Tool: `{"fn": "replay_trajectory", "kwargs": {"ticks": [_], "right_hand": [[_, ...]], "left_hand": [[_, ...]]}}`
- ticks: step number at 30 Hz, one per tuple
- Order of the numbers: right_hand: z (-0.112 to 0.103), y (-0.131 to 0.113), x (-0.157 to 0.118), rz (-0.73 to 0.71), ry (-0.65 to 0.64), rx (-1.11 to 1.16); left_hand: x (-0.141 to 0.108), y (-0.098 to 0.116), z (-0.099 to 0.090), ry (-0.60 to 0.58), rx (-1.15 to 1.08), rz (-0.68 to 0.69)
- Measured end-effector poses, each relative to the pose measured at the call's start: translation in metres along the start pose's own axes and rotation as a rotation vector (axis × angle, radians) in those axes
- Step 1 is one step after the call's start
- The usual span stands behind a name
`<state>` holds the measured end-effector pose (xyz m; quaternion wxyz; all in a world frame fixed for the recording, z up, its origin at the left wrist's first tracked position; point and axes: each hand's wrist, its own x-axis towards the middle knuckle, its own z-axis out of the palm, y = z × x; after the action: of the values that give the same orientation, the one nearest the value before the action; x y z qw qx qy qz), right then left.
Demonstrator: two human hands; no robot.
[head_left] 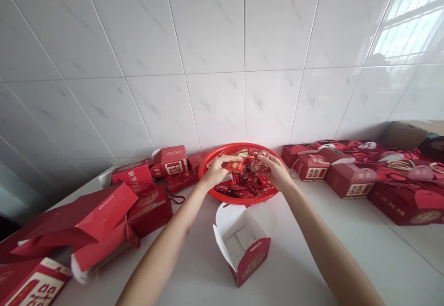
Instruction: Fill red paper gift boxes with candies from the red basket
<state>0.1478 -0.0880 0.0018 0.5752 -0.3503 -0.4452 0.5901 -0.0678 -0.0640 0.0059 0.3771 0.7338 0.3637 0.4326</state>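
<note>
Over the left part of a round red plastic basket (pixel 239 200), my left hand (pixel 218 171) is closed on a small orange-red packet (pixel 234 165). My right hand (pixel 277 172), at the basket's right side, grips a dark red patterned packet (pixel 260 163). Many red wrapped sweets (pixel 248 184) lie in the basket below both hands. In front of the basket, between my forearms, an open box (pixel 243 246) stands on the white surface, red outside and white inside, with its flaps up. Nothing shows inside it.
Red boxes and bags (pixel 100 218) are piled at the left, some tipped over. Several closed red boxes (pixel 350 181) with handles stand in rows at the right. A tiled wall (pixel 222 56) rises behind the white tabletop (pixel 294 259). A brown object (pixel 404 134) sits at the far right.
</note>
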Motion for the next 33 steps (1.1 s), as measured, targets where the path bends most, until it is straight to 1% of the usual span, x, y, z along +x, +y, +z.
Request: {"fn": "replay_trajectory", "kwargs": {"ticks": [3, 7, 10, 12, 14, 15, 17, 18, 20, 22, 24, 26, 28, 33], "right_hand": [[0.000, 0.000, 0.000, 0.008, -0.012, -0.018], [0.001, 0.000, -0.001, 0.022, -0.047, -0.006], [0.003, -0.001, -0.002, 0.041, -0.136, -0.002], [0.004, -0.002, -0.003, 0.061, -0.205, -0.022], [0.005, -0.002, -0.004, 0.086, -0.238, -0.043], [0.005, -0.002, -0.004, 0.092, -0.235, -0.051], [0.006, 0.000, -0.003, 0.081, -0.196, -0.054], [0.006, 0.001, -0.002, 0.067, -0.154, -0.043], [0.005, 0.003, 0.001, 0.033, -0.021, 0.016], [0.004, 0.004, 0.005, -0.002, 0.129, 0.114], [0.002, 0.004, 0.007, -0.030, 0.220, 0.188], [-0.001, 0.005, 0.009, -0.044, 0.242, 0.218], [-0.002, 0.005, 0.010, -0.040, 0.249, 0.232], [-0.002, 0.004, 0.009, -0.038, 0.284, 0.255]], "left_hand": [[-0.002, 0.003, 0.000, -0.067, 0.036, -0.010], [-0.004, 0.003, 0.000, -0.107, -0.041, -0.011], [-0.003, -0.001, 0.002, -0.103, -0.054, -0.017], [-0.001, -0.005, 0.004, -0.122, -0.047, 0.006], [0.000, -0.010, 0.006, -0.159, -0.053, 0.032], [0.001, -0.013, 0.006, -0.171, -0.053, 0.033], [0.002, -0.018, 0.007, -0.164, -0.035, -0.006], [0.002, -0.021, 0.007, -0.150, -0.015, -0.041], [0.003, -0.024, 0.008, -0.124, 0.046, -0.110], [0.003, -0.025, 0.009, -0.121, 0.185, -0.149], [0.004, -0.024, 0.009, -0.132, 0.356, -0.162], [0.008, -0.023, 0.008, -0.143, 0.479, -0.175], [0.016, -0.022, 0.005, -0.154, 0.538, -0.206], [0.051, -0.028, 0.000, -0.220, 0.686, -0.333]]}}
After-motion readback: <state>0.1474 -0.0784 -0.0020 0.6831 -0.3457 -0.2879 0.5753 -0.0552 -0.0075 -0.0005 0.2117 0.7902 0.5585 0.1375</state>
